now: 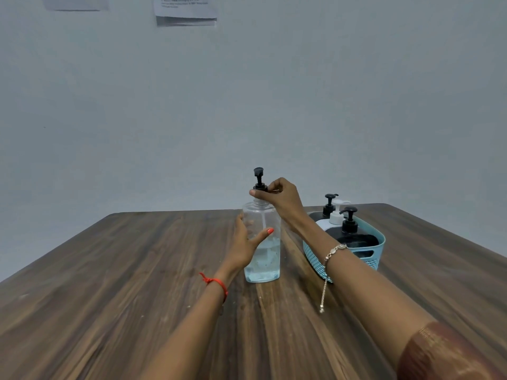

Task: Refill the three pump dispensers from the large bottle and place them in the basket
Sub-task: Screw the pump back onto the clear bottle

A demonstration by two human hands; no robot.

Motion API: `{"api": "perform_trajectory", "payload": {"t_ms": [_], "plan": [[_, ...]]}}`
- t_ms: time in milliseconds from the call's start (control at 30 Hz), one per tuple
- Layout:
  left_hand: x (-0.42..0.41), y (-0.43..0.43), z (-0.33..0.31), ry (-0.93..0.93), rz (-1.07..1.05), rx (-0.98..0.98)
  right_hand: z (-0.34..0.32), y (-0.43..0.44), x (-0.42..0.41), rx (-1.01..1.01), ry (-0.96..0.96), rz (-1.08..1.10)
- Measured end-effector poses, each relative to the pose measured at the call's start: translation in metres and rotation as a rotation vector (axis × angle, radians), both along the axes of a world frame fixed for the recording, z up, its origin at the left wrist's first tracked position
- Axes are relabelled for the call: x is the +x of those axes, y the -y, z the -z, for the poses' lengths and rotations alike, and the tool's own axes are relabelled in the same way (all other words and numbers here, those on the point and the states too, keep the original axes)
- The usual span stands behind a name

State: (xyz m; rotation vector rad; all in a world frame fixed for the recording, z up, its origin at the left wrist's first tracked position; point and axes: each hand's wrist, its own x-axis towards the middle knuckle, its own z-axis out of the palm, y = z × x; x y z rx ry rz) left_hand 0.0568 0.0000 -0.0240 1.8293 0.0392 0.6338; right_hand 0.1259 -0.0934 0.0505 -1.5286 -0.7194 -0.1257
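Item: large bottle point(262, 250), clear, about half full of pale liquid, upright on the surface point(137, 283), long axis vertical, directly ahead of me.
Right hand point(279, 196): fingers pinched on the black pump collar point(260, 187) at the bottle's neck; nearer the top.
Left hand point(247, 242): fingers spread, wrapped against the bottle's body, steadying it.
Basket point(365, 256): blue, just right of the bottle, holding three pump dispensers point(349, 223).
Surface: dark wood grain. Room: plain pale wall, papers pinned high.

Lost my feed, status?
Left hand steadies big bottle. Right hand grips its pump. Three dispensers in basket. Nothing in the way.
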Motion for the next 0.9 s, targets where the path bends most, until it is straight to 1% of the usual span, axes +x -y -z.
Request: {"api": "perform_trajectory", "payload": {"t_ms": [67, 133, 200, 267, 333, 500, 600, 733, 900], "plan": [[0.001, 0.0, 0.0, 0.001, -0.004, -0.003, -0.005, 0.001, 0.001, 0.016, -0.064, -0.117], [0.001, 0.0, 0.001, -0.004, -0.014, 0.001, -0.008, 0.003, 0.002, -0.018, -0.047, -0.177], [0.001, -0.001, 0.002, -0.009, -0.015, 0.01, -0.006, 0.001, 0.002, -0.01, -0.02, -0.134], [0.001, -0.001, 0.003, -0.013, -0.017, 0.017, -0.004, -0.003, -0.001, -0.004, -0.003, -0.029], [0.0, -0.002, 0.002, -0.014, -0.016, 0.006, -0.003, -0.006, -0.002, -0.036, 0.019, 0.034], [0.002, -0.002, 0.002, -0.012, -0.013, 0.004, -0.008, -0.003, 0.001, -0.048, -0.038, -0.146], [0.001, -0.001, 0.003, -0.011, -0.009, 0.004, -0.006, -0.002, 0.003, -0.018, -0.017, -0.121], [0.001, -0.002, 0.004, -0.002, -0.003, 0.003, 0.0, -0.008, -0.003, -0.022, 0.029, 0.019], [0.003, -0.002, 0.003, -0.005, 0.004, -0.006, -0.007, -0.002, 0.001, -0.012, -0.047, -0.128]]}}
